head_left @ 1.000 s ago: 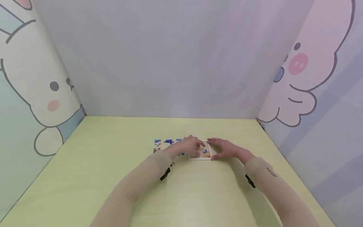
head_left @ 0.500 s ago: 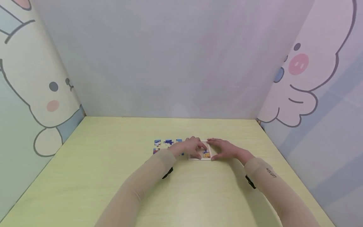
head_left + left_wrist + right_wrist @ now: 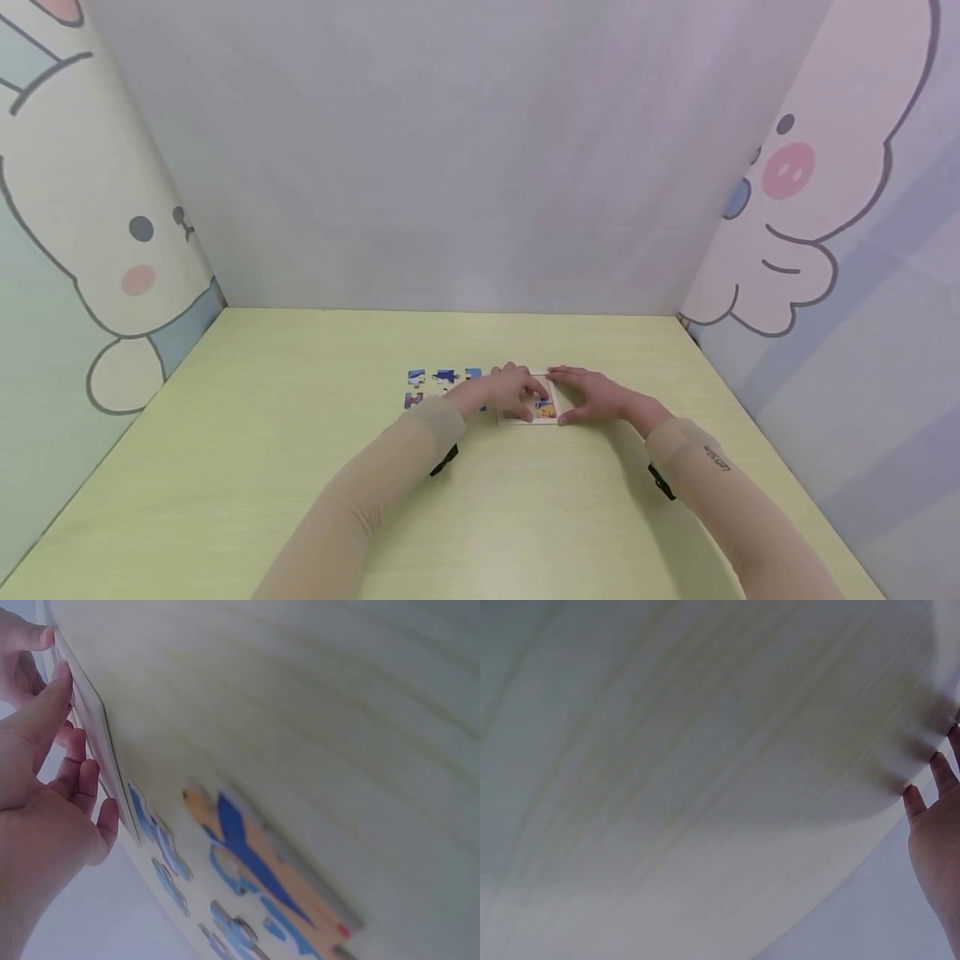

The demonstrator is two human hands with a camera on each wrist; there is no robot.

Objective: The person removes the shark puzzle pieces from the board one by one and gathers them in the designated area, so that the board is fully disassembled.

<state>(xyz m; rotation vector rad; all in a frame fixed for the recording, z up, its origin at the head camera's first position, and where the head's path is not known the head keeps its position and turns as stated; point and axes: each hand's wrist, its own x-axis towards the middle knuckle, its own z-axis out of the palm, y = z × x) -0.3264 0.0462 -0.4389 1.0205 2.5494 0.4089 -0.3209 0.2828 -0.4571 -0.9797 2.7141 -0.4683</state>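
A small puzzle tray (image 3: 536, 422) with a pale raised border lies on the table, partly covered by my left hand (image 3: 510, 390). An orange and blue puzzle piece (image 3: 547, 409) sits in its near right corner. My left index fingertip touches the blue upper part of that piece, while the thumb reaches down near the tray's front border. Spread along the right border, my right hand (image 3: 596, 394) touches the far corner with its fingers and the near corner with its thumb. In the right wrist view, the fingertips (image 3: 909, 790) rest low at the table surface.
Left of the tray lie several loose puzzle pieces, including a dark blue piece (image 3: 446, 376) and a reddish piece (image 3: 413, 400). My left forearm hides some of them; the left wrist view shows an orange and blue piece (image 3: 251, 855) close up. A grey wall (image 3: 450, 167) stands behind the table.
My left hand has shifted slightly right and toward me, its index finger lowering onto the corner piece and its thumb nearing the front border. The right hand stays at the tray's right side.
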